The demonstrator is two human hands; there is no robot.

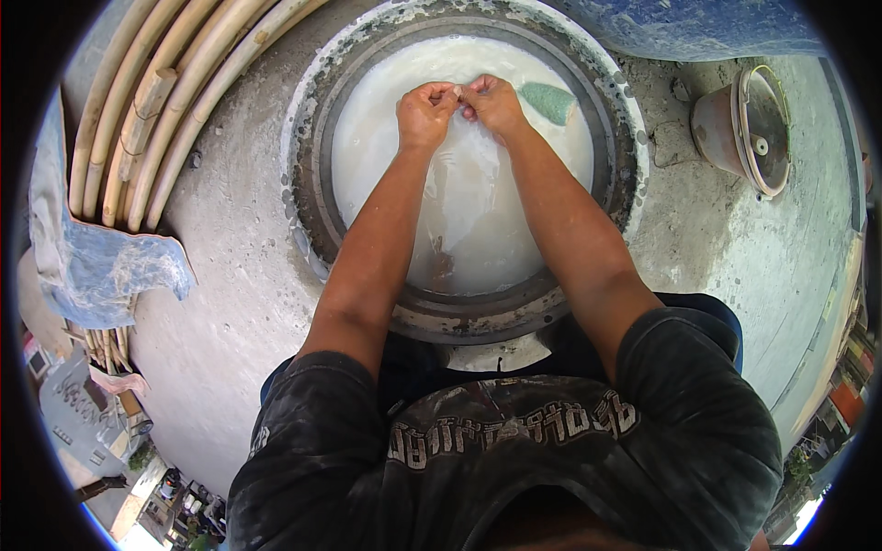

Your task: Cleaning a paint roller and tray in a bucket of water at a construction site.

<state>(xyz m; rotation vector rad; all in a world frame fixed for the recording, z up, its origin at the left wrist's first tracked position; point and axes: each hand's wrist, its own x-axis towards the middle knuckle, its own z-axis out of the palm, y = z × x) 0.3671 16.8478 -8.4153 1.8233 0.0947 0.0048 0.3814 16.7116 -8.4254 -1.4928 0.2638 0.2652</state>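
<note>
My left hand (426,116) and my right hand (496,106) meet over the far half of a round basin (614,234) filled with milky white liquid (377,188). The fingers of both are closed in a pinch, tips together. Whatever sits between them is too small or too hidden to name; a pale speck shows at the fingertips. Just right of my right hand, a green rough-looking piece (548,103) lies at the liquid's surface. Both forearms reach across the basin's near rim.
A dirty bucket (721,133) lies tipped on the concrete floor (230,266) to the right. Bamboo poles (152,110) and a blue sheet (106,266) are at the left. Another blue plastic surface (707,28) borders the basin at the far right.
</note>
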